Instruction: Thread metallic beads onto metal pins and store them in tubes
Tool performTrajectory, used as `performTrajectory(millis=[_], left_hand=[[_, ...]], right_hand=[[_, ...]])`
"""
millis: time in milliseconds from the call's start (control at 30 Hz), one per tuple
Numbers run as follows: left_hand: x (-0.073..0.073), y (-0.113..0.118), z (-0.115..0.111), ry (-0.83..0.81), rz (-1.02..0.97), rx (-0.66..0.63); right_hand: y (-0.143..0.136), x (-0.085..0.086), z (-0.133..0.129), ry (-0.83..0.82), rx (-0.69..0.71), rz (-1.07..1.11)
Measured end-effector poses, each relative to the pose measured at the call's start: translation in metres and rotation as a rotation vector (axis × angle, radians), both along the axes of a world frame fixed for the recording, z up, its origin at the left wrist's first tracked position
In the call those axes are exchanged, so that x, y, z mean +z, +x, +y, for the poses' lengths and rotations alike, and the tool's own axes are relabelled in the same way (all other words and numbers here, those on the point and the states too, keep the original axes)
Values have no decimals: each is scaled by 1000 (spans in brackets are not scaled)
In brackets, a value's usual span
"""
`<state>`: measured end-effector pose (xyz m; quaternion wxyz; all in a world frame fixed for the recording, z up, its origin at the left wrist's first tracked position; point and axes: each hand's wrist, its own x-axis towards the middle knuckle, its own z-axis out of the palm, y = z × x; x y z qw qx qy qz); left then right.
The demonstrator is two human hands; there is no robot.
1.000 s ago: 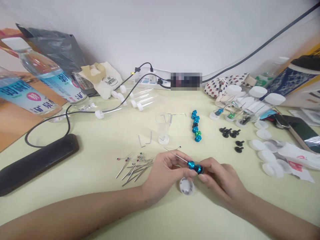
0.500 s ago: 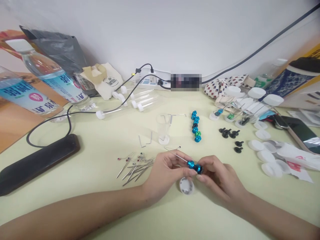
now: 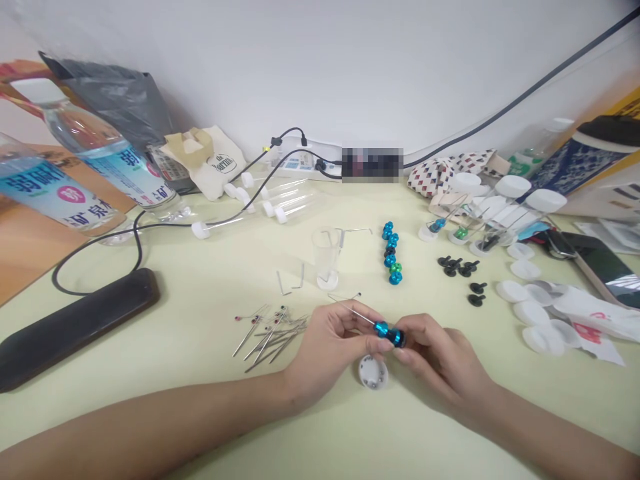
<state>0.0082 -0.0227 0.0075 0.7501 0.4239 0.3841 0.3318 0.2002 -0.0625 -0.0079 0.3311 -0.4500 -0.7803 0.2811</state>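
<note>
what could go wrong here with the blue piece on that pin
The thin pin points up and away from the left hand, so a slip could prick a finger. The small blue piece, pinched between the left hand and the right hand, might drop and roll across the table. The white cap lies right beneath and could get knocked.

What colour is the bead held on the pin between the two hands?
Shiny blue bead, with a black piece beside it; seen in the head view.
</note>
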Motion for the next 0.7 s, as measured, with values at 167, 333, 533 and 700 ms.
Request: performTrajectory(millis=[167,333,533,700], left_hand=[[1,0,0,-8,-2,1],[0,-1,0,-4,-7,-12],[1,0,-1,1,11,1],[0,0,0,-5,-5,-11]], right_hand=[[0,2,0,3,-5,-22],[0,-1,0,-6,2,19],[-1,3,-1,-7,-19,-37],[-1,1,0,15,-1,-10]])
